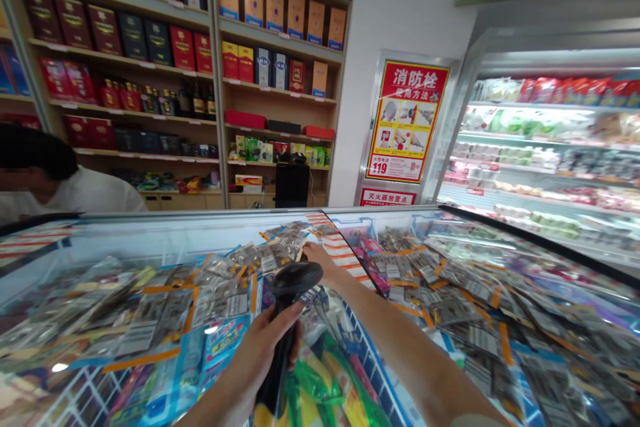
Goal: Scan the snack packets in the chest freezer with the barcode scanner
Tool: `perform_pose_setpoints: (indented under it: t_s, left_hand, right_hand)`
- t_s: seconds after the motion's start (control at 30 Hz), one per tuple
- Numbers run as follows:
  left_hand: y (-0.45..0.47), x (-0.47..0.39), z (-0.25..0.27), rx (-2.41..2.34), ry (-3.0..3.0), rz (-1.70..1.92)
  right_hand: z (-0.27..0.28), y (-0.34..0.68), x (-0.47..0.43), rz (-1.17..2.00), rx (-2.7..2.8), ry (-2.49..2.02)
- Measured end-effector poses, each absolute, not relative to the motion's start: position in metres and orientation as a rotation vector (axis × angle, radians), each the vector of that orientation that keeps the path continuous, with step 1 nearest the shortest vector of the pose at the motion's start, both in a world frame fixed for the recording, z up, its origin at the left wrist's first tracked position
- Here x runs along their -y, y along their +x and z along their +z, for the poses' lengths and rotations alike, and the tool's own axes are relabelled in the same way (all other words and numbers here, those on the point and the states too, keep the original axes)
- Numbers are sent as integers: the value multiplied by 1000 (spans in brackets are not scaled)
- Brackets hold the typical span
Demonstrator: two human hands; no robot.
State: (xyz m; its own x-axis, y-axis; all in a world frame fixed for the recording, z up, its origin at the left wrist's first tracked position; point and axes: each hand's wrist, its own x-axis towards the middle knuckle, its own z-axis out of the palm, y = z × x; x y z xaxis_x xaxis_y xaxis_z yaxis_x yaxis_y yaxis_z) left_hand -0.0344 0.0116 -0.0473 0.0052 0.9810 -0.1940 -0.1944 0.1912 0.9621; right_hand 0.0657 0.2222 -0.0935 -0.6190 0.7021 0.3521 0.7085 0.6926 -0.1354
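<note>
My left hand (267,340) is wrapped round the handle of a black barcode scanner (299,278), its head tilted up and forward over a chest freezer. Farther in, my right hand (320,261) reaches across and pinches the edge of a clear packet (270,257) with a printed label, at the back of the left bay; the scanner head hides part of this hand. Similar flat packets (155,313) with barcode labels and orange strips lie in an overlapping layer around both hands. Below the scanner are green and yellow bags (325,380).
A white wire basket wall (370,347) runs beside my right forearm. More labelled packets (450,280) fill the right bay. Behind the freezer rim (240,213) stand shelves of boxes (280,7). A person in a white top (100,190) is at left; a lit display fridge (540,153) stands right.
</note>
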Motion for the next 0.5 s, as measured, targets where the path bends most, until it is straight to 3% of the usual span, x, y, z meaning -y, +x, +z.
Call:
perform_pose_setpoints:
  t_s: [0.2,0.5]
  left_hand:
    - [-36,-16,-50,-1156,908,1138]
    - [-36,-18,-54,-1143,888,1110]
  right_hand:
    - [-67,113,-220,68,2346,-1080]
    - [-77,137,-228,261,2229,-1190]
